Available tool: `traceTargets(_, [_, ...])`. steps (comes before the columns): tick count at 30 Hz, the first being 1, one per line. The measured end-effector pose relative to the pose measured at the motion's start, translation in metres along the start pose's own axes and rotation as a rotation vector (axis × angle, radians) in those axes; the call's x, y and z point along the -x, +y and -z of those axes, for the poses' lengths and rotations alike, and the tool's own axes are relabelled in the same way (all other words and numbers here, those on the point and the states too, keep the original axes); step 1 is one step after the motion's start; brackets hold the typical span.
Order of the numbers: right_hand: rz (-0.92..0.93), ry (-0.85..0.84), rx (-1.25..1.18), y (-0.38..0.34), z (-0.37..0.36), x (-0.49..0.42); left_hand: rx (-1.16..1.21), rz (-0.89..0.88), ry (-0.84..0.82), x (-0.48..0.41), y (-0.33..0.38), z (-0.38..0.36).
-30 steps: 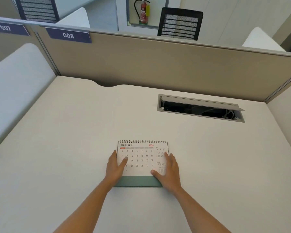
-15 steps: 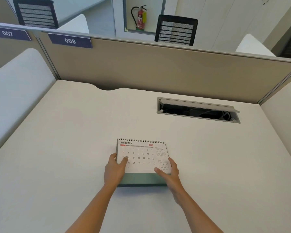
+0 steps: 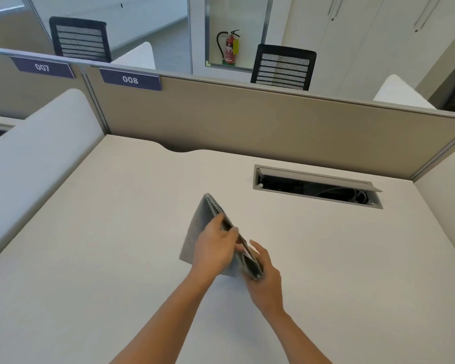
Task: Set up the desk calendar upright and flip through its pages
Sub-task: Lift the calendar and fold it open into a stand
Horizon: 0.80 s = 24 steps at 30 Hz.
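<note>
The spiral-bound desk calendar is lifted off the white desk and turned on edge, so I see its grey back board and the wire spine running up to the far left. My left hand grips it from the left across the spine edge, thumb over the top. My right hand holds the lower near corner from the right, fingers spread around the pages. The printed pages face away and are mostly hidden.
An open cable hatch is set into the desk at the far right. A beige partition closes the back, with white side dividers left and right. Black chairs stand beyond.
The calendar lay flat showing February under both hands; now both hands have lifted it and rotated it on edge, its back toward me. My view has also shifted right and up.
</note>
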State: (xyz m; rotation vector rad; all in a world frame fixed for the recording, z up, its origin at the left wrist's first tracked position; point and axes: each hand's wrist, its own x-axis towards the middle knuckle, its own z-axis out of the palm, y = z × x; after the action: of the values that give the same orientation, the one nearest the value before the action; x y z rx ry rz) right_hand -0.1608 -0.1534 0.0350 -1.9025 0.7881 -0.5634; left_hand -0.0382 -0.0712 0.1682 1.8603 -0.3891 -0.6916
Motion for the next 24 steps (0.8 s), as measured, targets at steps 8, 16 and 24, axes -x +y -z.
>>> traceTargets(8, [-0.157, 0.141, -0.205, -0.006, 0.012, -0.004, 0.322, -0.242, 0.106, -0.004, 0.009, 0.018])
traceTargets(16, [-0.637, 0.157, -0.928, -0.005, 0.022, 0.001, 0.161, 0.032, 0.219, -0.024, -0.038, 0.031])
traceTargets(24, [-0.699, 0.078, -1.347, -0.013, 0.015, 0.002, 0.082, 0.494, -0.211, -0.02, -0.091, 0.01])
